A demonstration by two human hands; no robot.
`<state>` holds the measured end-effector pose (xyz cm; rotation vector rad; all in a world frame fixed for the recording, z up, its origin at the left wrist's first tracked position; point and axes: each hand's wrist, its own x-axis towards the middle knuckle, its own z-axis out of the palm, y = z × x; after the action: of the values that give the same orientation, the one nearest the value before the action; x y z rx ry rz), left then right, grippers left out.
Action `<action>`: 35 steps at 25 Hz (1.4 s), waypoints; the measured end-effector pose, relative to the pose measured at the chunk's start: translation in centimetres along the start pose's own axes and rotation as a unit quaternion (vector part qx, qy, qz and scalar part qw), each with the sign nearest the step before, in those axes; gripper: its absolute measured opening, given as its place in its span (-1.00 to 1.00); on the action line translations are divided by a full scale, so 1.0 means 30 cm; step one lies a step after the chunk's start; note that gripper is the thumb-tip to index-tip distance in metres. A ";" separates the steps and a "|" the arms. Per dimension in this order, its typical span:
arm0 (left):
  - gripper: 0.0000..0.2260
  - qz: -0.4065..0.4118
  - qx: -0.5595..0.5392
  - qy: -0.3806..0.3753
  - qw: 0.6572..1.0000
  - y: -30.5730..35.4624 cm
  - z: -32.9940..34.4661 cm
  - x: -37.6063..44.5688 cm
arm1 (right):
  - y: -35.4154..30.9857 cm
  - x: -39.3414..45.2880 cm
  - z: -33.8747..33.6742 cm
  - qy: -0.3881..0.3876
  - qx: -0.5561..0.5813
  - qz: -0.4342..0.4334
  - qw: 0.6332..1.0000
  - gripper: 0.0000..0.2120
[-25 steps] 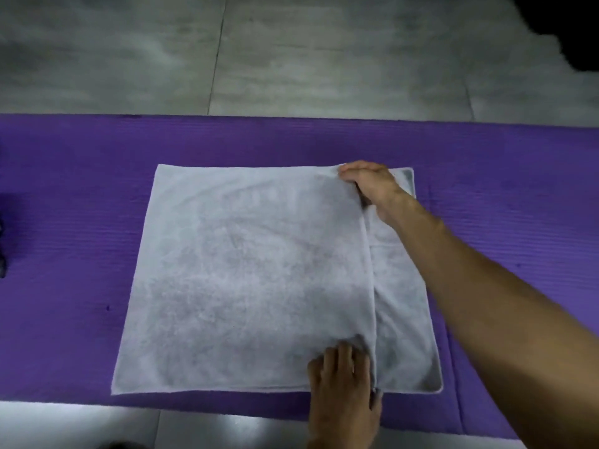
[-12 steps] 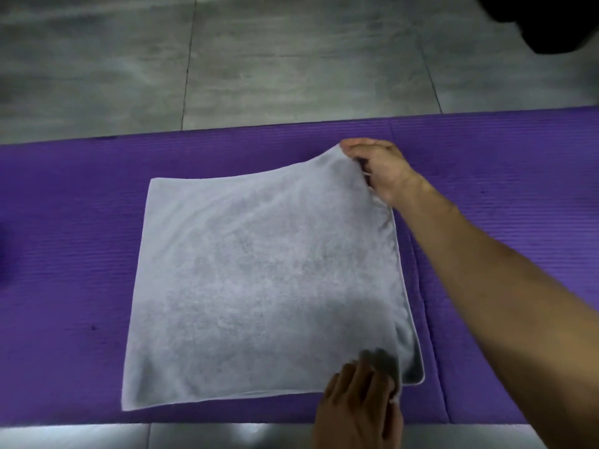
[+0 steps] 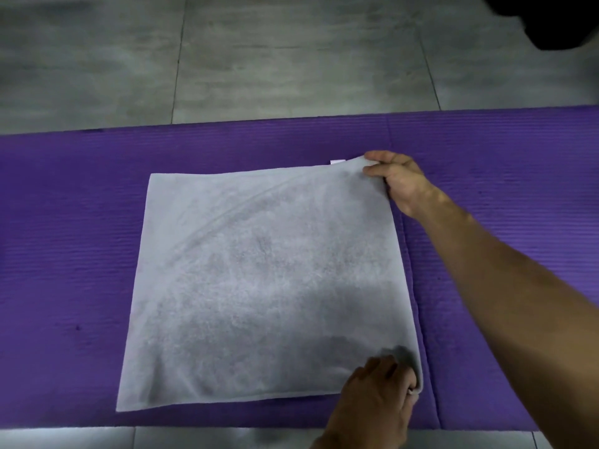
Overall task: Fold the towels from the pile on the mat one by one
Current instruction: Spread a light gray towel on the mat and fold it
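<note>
One towel point(image 3: 265, 283) in view, pale grey, spread nearly square on one purple mat point(image 3: 64, 254). No pile of towels within the picture. Lying across the middle of the mat, the near edge close to the mat's near border, the far edge short of the far border. A long diagonal crease running from the far right corner down toward the left side. A small white tag point(image 3: 337, 162) poking out at the far edge, just left of the raised corner.

Two hands, both bare, both on the right side of the towel. Right hand point(image 3: 397, 181) at the far right corner, thumb and fingers pinching the cloth and lifting that corner slightly off the mat. Left hand point(image 3: 379, 393) at the near right corner, fingers curled round the towel's edge, the cloth bunched and wrapped over the fingertips there. Right forearm stretched diagonally over the mat's right part, hiding a strip of it.

Grey tiled floor point(image 3: 291, 59) beyond the mat, with dark grout lines; a band of lighter floor along the near edge. One dark, blurred shape point(image 3: 557, 21) in the top right corner, not identifiable.
</note>
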<state>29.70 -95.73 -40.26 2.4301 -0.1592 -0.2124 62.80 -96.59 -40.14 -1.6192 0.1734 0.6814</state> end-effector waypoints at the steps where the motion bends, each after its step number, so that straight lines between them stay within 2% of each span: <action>1: -0.88 -0.008 -0.040 -0.021 0.999 -0.007 0.000 0.006 | 0.005 -0.001 0.006 0.017 -0.020 -0.009 1.000 -0.59; 2: -0.87 -0.014 -0.084 -0.035 0.996 -0.019 -0.012 0.010 | 0.013 -0.013 0.021 0.059 -0.079 -0.045 0.994 -0.58; 3: -0.86 -0.011 -0.127 -0.034 0.991 -0.041 -0.029 0.011 | 0.034 -0.033 0.042 0.129 -0.171 -0.117 0.970 -0.57; 4: -0.86 -0.016 -0.157 -0.008 0.987 -0.075 -0.060 0.014 | 0.069 -0.066 0.073 0.185 -0.260 -0.207 0.925 -0.58; 5: -0.89 -0.030 -0.165 0.037 0.985 -0.125 -0.105 0.023 | 0.117 -0.103 0.118 0.205 -0.315 -0.279 0.884 -0.59; 6: -0.89 -0.049 -0.135 0.097 0.985 -0.194 -0.159 0.037 | 0.175 -0.141 0.165 0.193 -0.349 -0.311 0.863 -0.60; 8: -0.80 -0.088 -0.019 0.206 0.974 -0.389 -0.285 0.071 | 0.278 -0.181 0.236 0.154 -0.448 -0.302 0.827 -0.58; 9: -0.72 -0.107 0.037 0.230 0.967 -0.494 -0.356 0.088 | 0.316 -0.182 0.253 0.139 -0.518 -0.276 0.798 -0.53; 10: -0.65 -0.127 0.092 0.222 0.962 -0.595 -0.426 0.109 | 0.335 -0.176 0.259 0.128 -0.573 -0.248 0.770 -0.48; 11: -0.58 -0.146 0.136 0.184 0.963 -0.697 -0.484 0.130 | 0.340 -0.162 0.258 0.122 -0.604 -0.228 0.754 -0.45; 14: -0.45 -0.199 0.189 0.051 0.960 -0.935 -0.630 0.190 | 0.337 -0.158 0.258 0.136 -0.615 -0.219 0.746 -0.41; 15: -0.44 -0.225 0.187 0.048 0.955 -0.995 -0.673 0.218 | 0.335 -0.161 0.261 0.146 -0.614 -0.224 0.742 -0.42; 18: -0.48 -0.294 0.165 0.126 0.933 -1.129 -0.807 0.300 | 0.326 -0.160 0.260 0.145 -0.624 -0.227 0.733 -0.43; 19: -0.48 -0.313 0.163 0.127 0.927 -1.155 -0.846 0.318 | 0.320 -0.160 0.258 0.145 -0.628 -0.224 0.731 -0.42; 21: -0.41 -0.294 0.193 0.118 0.929 -1.182 -0.900 0.325 | 0.315 -0.159 0.259 0.156 -0.637 -0.228 0.720 -0.42; 23: -0.44 -0.246 0.229 0.132 0.933 -1.151 -0.891 0.301 | 0.311 -0.157 0.264 0.160 -0.644 -0.225 0.713 -0.42; 25: -0.49 -0.203 0.215 0.145 0.944 -1.060 -0.789 0.214 | 0.309 -0.157 0.264 0.161 -0.640 -0.216 0.720 -0.41; 27: -0.50 -0.223 0.204 0.122 0.945 -0.925 -0.634 0.047 | 0.314 -0.156 0.265 0.154 -0.638 -0.202 0.727 -0.40; 30: -0.46 -0.267 0.257 0.057 0.927 -0.795 -0.482 -0.239 | 0.311 -0.151 0.263 0.136 -0.644 -0.187 0.729 -0.37; 32: -0.44 -0.277 0.263 0.041 0.923 -0.780 -0.458 -0.350 | 0.300 -0.151 0.268 0.118 -0.651 -0.171 0.730 -0.35; 35: -0.42 -0.271 0.248 0.056 0.928 -0.786 -0.466 -0.373 | 0.295 -0.168 0.270 0.097 -0.664 -0.144 0.728 -0.31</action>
<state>22.83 -67.15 -43.78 2.9350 0.5906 -0.3033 51.77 -91.90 -45.22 -3.0169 -0.5649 0.3319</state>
